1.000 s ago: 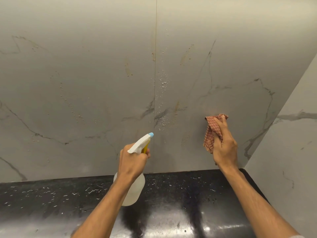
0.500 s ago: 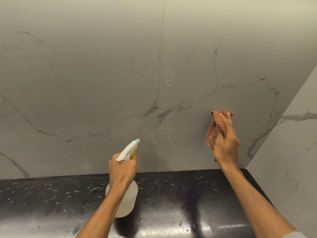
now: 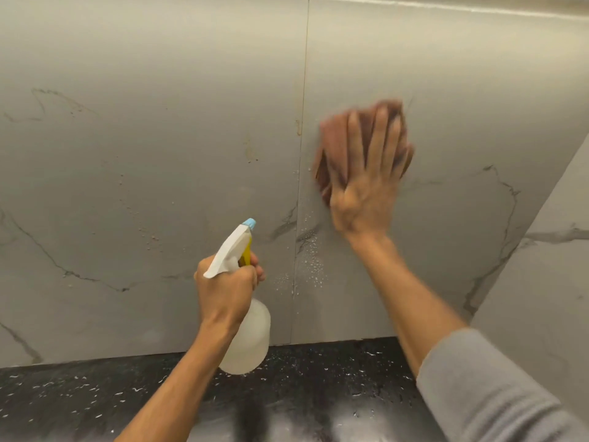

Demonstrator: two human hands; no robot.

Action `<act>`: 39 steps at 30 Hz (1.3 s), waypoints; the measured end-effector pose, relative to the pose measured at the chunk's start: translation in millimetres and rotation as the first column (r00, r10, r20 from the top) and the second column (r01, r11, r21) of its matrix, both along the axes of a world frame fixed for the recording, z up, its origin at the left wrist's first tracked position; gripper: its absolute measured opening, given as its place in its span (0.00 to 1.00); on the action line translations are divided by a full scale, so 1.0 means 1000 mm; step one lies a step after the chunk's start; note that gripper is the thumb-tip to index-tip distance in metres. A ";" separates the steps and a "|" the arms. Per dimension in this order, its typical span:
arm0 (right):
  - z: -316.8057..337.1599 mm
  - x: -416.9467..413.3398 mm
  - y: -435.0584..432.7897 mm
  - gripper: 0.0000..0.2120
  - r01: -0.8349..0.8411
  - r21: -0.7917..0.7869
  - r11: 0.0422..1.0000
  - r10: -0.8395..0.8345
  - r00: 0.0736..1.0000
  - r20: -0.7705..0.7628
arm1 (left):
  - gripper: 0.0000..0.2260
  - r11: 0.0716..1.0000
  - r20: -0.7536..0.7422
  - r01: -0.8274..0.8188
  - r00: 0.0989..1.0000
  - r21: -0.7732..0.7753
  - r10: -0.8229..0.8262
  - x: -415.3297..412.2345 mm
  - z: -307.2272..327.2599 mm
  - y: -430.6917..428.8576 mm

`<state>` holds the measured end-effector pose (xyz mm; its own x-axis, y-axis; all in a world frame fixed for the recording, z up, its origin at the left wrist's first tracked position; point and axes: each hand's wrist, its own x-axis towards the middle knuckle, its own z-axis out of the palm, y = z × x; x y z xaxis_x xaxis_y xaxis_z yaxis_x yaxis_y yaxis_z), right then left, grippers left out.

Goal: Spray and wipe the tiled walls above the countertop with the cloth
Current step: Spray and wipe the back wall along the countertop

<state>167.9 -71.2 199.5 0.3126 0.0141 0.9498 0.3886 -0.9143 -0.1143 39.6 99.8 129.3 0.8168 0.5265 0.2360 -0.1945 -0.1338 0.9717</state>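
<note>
while the right hand [image 3: 366, 173] lies flat against the tiled wall [image 3: 159, 138], its fingers [image 3: 381, 135] are spread wide and extended, pressing the cloth [image 3: 328, 167] to the tile. the cloth is reddish and blurred; its edges show to the left of the palm and above the fingertips, and the rest is hidden under the hand. this contact point sits just right of the vertical grout line [image 3: 302, 122] that divides the two large marble-patterned tiles.

the left hand [image 3: 228, 291] is closed around the neck of the spray bottle [image 3: 247, 336], left of the grout line and lower than the cloth. the white spray head [image 3: 228, 253] projects above the fist, with a yellow trigger under the fingers and a light blue nozzle tip [image 3: 249, 223] aimed up and to the right, toward the grout line. the translucent white bottle body hangs below the fist, and its base appears over the rear edge of the desk [image 3: 79, 397]; whether it touches the desk cannot be determined.

water droplets [image 3: 314, 266] cling to the tile along the grout line, below the cloth and right of the nozzle. fainter droplets and brownish marks appear left of the grout line.

the desk is black with white flecks, glossy, and meets the wall below both hands. a grey sleeve [image 3: 497, 393] covers the right forearm near the lower right. a second tiled wall [image 3: 548, 298] meets the first at a corner, well right of the grout line.
</note>
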 end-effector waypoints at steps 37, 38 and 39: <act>0.070 0.030 0.035 0.24 -0.033 -0.141 0.990 0.075 0.949 0.305 | 0.12 0.980 0.098 -0.193 0.977 0.054 0.188 0.026 0.071 0.002; 0.039 0.021 0.030 0.25 -0.062 -0.308 0.949 0.147 0.954 0.263 | 0.12 0.980 0.099 -0.193 0.977 0.041 0.188 0.026 0.070 0.001; 0.005 0.012 0.019 0.29 -0.075 -0.451 0.889 0.181 0.964 0.196 | 0.13 0.981 0.097 -0.189 0.978 0.030 0.185 0.026 0.068 0.000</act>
<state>180.0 -52.2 204.9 0.0567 0.4677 0.8821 0.4727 -0.7908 0.3889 65.6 99.6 197.4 0.6779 0.6569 0.3300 -0.2521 -0.2140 0.9437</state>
